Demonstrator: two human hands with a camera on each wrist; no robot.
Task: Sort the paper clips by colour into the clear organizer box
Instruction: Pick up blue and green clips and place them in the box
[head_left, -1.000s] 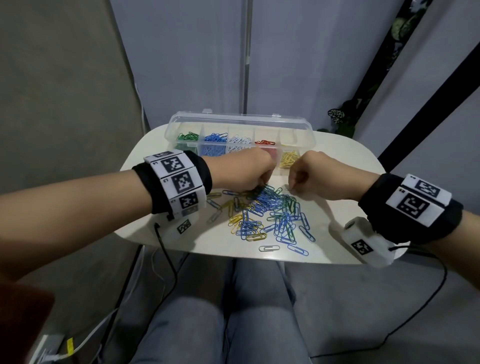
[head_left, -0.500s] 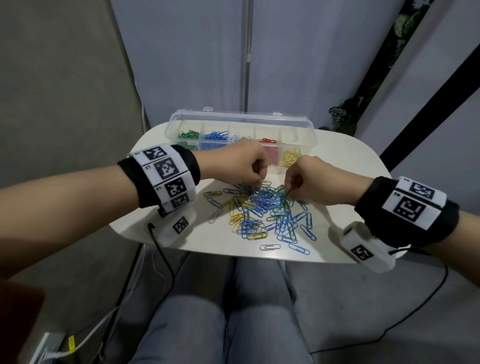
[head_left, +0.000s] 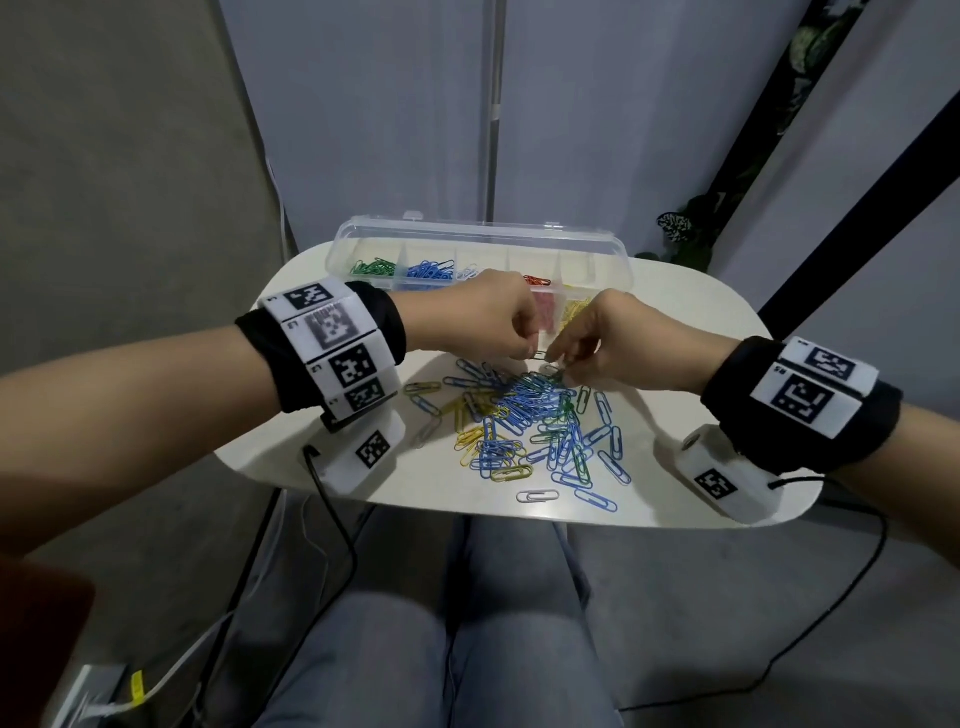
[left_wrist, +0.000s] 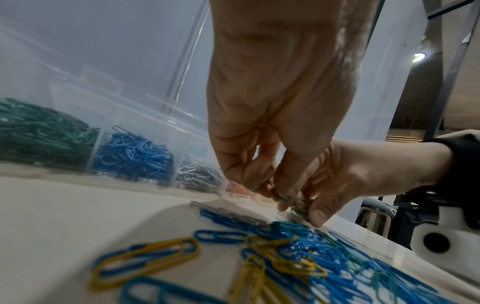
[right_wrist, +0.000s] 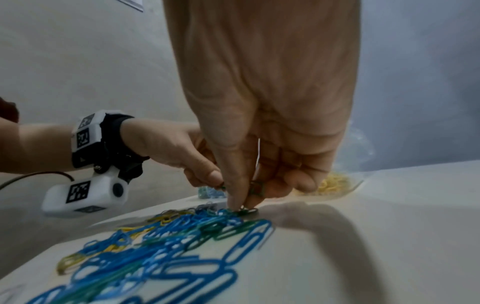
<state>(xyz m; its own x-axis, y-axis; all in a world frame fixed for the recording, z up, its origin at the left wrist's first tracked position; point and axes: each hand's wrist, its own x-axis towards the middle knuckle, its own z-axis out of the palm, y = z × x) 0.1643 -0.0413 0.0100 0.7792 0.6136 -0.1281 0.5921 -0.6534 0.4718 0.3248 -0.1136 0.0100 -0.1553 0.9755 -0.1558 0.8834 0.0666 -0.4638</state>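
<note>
Grey-blue panels stand behind a small white table (head_left: 691, 322) with rounded corners. Over its far middle the two hands meet, fingertips nearly touching. The left hand (head_left: 483, 317) has its fingers curled, thumb and forefinger pinched on a green paper clip (left_wrist: 284, 199) held just above the table — a closed, fine grip. The right hand (head_left: 618, 338) points its fingers down onto the far edge of the loose pile (head_left: 524, 421); its thumb and forefinger pinch green clips (right_wrist: 255, 188) at the tips, with the other fingers curled in behind.

Below and nearer the person, the loose pile spreads over the table's middle: mostly blue clips, with yellow and green ones mixed in and a few silver-grey ones at the left fringe. One white clip (head_left: 537, 496) lies apart near the front edge.

Behind the hands, along the far side of the table, sits the clear organizer box (head_left: 467, 239) with its lid open — compartments from left to right hold green, blue, white, red and yellow clips.

Both wrists wear black bands with white marker blocks, and cables trail off the table toward the floor. The person's knees in grey trousers show beneath.
</note>
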